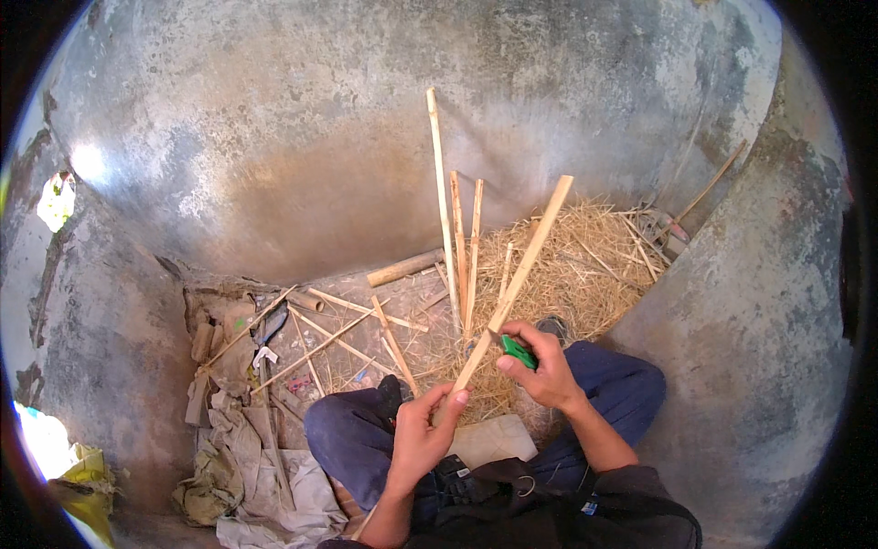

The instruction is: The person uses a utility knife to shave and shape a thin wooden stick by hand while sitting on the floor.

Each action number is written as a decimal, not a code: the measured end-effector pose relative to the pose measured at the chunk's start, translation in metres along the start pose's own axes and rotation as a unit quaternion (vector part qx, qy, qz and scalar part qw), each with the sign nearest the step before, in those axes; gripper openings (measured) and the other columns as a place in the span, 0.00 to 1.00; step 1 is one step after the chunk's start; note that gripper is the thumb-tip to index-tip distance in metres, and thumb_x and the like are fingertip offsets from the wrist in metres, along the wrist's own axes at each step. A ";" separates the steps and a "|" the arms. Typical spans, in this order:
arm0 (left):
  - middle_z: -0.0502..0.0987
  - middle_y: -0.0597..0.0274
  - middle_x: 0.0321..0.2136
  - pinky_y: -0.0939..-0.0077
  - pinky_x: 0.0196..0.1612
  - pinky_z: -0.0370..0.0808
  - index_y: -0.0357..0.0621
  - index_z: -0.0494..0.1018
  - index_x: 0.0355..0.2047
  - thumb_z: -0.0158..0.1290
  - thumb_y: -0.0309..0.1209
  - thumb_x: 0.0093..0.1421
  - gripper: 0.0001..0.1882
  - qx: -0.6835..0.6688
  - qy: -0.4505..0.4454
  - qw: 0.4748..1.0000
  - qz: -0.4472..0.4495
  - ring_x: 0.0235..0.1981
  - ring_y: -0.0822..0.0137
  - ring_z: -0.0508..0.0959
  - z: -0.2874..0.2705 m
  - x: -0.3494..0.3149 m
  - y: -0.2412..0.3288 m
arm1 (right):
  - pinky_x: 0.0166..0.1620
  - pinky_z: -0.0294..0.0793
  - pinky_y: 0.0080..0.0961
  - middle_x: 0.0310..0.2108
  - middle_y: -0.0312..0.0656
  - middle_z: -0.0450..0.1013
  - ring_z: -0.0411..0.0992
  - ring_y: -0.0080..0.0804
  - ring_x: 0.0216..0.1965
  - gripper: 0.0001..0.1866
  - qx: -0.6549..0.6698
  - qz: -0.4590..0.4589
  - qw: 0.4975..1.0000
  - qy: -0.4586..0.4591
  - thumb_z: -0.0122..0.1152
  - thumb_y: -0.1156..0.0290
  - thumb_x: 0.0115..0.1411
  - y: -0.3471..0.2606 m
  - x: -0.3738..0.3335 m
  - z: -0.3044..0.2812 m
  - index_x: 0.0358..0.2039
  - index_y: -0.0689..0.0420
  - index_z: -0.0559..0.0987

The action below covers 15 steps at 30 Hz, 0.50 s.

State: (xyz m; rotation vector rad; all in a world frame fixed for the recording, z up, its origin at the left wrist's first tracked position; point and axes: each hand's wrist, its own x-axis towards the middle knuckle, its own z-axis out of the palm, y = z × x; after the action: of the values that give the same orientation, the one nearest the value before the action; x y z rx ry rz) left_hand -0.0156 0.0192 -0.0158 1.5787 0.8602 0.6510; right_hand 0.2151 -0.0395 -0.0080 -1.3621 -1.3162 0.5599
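Observation:
My left hand point(424, 434) is closed round the lower end of a long, pale bamboo strip point(533, 245), which slants up and away to the right. In my right hand point(551, 373) is a knife with a green handle point(519, 352). Its short dark blade meets the strip a little above my left hand, at the strip's right edge. Both hands are above my crossed legs, in dark blue trousers. Beyond them, a tall thin bamboo stick point(441, 183) and two shorter bamboo pieces point(459, 238) lean toward the wall.
A heap of straw-like shavings point(599, 252) covers the floor at the far right. Loose sticks point(338, 334) and a thick bamboo length point(402, 268) lie ahead. Crumpled cloth point(283, 494) is at my left. Grey, stained walls point(265, 119) stand close on several sides.

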 end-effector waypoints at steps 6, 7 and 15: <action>0.77 0.59 0.19 0.73 0.25 0.68 0.39 0.83 0.41 0.64 0.36 0.70 0.11 0.112 0.008 0.992 0.052 0.20 0.77 0.73 0.005 0.011 0.016 | 0.48 0.75 0.24 0.40 0.32 0.80 0.73 0.18 0.41 0.19 0.171 0.078 0.982 0.006 0.69 0.67 0.71 0.006 -0.001 0.006 0.57 0.64 0.82; 0.78 0.59 0.19 0.73 0.25 0.69 0.39 0.82 0.40 0.64 0.36 0.70 0.12 0.127 0.009 0.990 0.059 0.20 0.76 0.75 0.006 0.011 0.018 | 0.49 0.74 0.24 0.40 0.32 0.80 0.73 0.18 0.41 0.19 0.168 0.073 0.983 0.009 0.68 0.67 0.71 0.008 -0.002 0.007 0.57 0.64 0.82; 0.81 0.67 0.24 0.81 0.31 0.72 0.34 0.83 0.44 0.63 0.29 0.71 0.09 0.082 0.013 0.994 0.077 0.28 0.83 0.75 0.019 0.023 0.020 | 0.43 0.74 0.26 0.35 0.33 0.79 0.73 0.19 0.37 0.15 0.081 0.086 0.993 0.012 0.68 0.66 0.71 0.009 -0.003 -0.003 0.49 0.64 0.82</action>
State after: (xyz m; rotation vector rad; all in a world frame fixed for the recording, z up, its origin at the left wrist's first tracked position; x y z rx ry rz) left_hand 0.0158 0.0257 -0.0006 1.8003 0.8348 0.7271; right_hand 0.2205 -0.0417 -0.0157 -1.3508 -1.1154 0.7503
